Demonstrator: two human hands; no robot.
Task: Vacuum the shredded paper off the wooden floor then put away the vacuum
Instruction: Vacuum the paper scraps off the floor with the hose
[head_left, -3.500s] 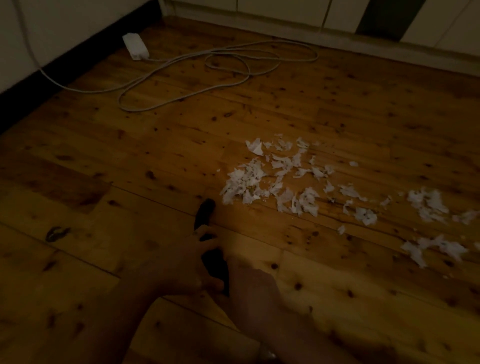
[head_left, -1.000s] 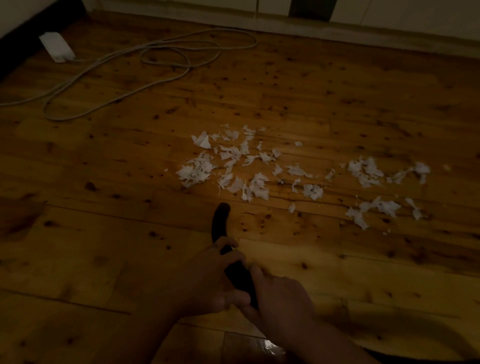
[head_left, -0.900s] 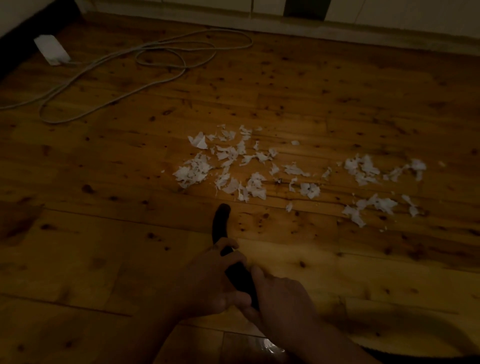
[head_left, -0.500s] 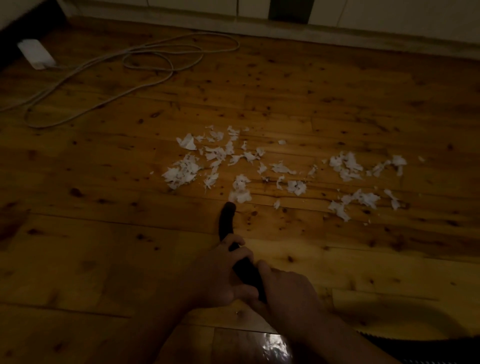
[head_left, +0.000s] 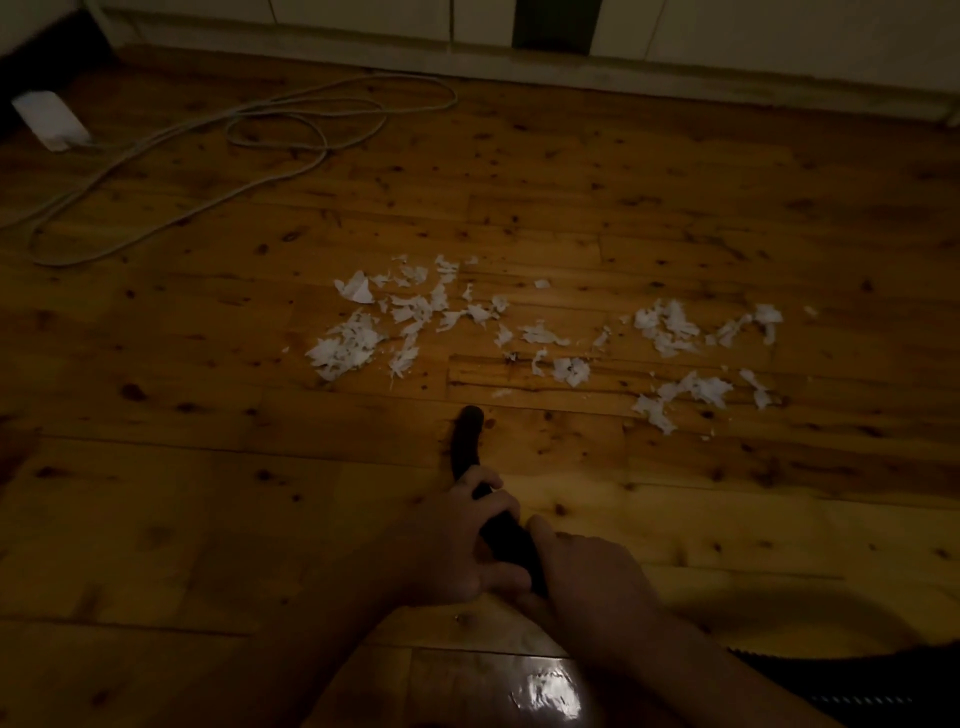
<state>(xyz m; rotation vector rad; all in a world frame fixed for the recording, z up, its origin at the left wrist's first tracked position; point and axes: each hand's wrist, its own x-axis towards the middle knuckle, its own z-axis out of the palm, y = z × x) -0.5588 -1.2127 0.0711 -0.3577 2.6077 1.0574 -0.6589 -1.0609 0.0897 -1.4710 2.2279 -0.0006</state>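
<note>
Our left hand (head_left: 447, 545) and right hand (head_left: 587, 577) still grip the black nozzle (head_left: 465, 441), and the clump by its tip is gone from the shredded paper (head_left: 415, 317).

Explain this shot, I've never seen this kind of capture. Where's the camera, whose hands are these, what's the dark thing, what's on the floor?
There is no robot here. A person wears one wide-angle camera on the head, so you are looking forward and down over their own arms. That is the only view.

The left hand and the right hand both grip a black curved vacuum nozzle. The left hand is further forward. The nozzle's tip points at the scattered shreds of white paper and stops just short of them.

Everything lies on a knotty wooden plank floor. Far left there is a looped white cable running to a white rectangular block. The dark ribbed hose at bottom right probably belongs to the vacuum. The room is dim, so fine detail is lost.
</note>
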